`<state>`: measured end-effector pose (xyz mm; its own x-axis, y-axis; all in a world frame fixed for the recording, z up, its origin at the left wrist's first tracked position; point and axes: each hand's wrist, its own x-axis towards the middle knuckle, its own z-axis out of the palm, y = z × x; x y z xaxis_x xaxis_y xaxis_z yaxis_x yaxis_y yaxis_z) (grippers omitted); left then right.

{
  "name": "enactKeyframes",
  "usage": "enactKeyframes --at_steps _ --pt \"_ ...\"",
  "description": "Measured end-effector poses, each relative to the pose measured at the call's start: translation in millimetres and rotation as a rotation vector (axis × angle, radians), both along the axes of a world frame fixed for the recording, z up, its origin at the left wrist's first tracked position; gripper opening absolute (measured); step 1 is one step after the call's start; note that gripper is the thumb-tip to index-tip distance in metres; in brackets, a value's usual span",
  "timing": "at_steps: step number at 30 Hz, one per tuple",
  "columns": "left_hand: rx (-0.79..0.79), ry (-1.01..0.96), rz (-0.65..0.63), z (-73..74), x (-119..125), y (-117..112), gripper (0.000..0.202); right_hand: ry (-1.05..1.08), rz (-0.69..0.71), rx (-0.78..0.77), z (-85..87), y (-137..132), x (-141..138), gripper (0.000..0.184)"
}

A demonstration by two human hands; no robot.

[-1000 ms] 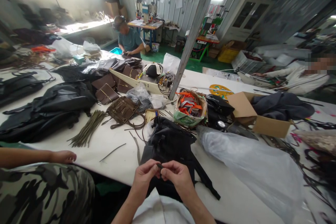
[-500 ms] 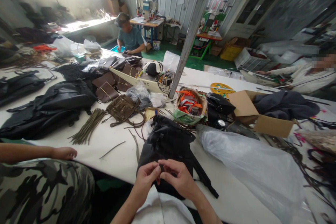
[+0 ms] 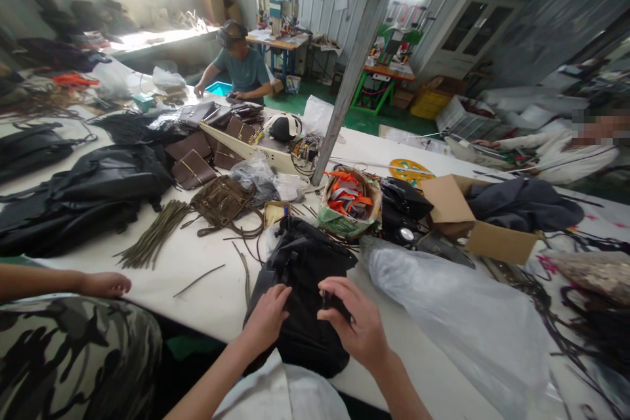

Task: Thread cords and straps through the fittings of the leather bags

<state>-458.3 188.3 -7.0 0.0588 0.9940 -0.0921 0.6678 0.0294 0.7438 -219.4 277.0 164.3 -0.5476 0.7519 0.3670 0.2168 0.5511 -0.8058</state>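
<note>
A black fabric bag (image 3: pixel 308 256) lies on the table in front of me, partly under my hands. My right hand (image 3: pixel 357 325) is raised over its right side, thumb and forefinger pinching a small black piece that looks like a plastic buckle (image 3: pixel 325 300). On the bag's left side rests my left hand (image 3: pixel 268 318), its fingers curled in against the fabric. What lies under those fingertips is partly hidden. Left of the bag are a bundle of olive-brown strips (image 3: pixel 155 233) and a brown bag with handles (image 3: pixel 221 203).
A clear plastic sack (image 3: pixel 457 308) covers the table at right. Behind are a bag of orange scraps (image 3: pixel 347 200), an open carton (image 3: pixel 450 203) and a slanted metal post (image 3: pixel 352 72). Black bags (image 3: pixel 93 187) lie left. A co-worker's hand (image 3: pixel 105 284) is close by; another person sits across.
My hands were together over the bag's near end and have parted. The right hand has moved right and up with the small black piece, the left onto the bag's left side.
</note>
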Motion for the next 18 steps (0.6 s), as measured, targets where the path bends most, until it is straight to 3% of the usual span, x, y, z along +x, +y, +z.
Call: enactKeyframes --at_steps 3,10,18 --pt "-0.004 0.042 -0.033 -9.0 10 11 0.063 0.012 -0.003 0.064 7.6 4 -2 0.042" --pt "-0.016 0.177 -0.071 -25.1 28 34 0.057 0.051 0.053 -0.007 4.9 14 -8 0.039" --pt "0.016 0.285 -0.281 -42.8 16 52 0.063 -0.052 0.172 0.029 1.2 40 -1 0.035"
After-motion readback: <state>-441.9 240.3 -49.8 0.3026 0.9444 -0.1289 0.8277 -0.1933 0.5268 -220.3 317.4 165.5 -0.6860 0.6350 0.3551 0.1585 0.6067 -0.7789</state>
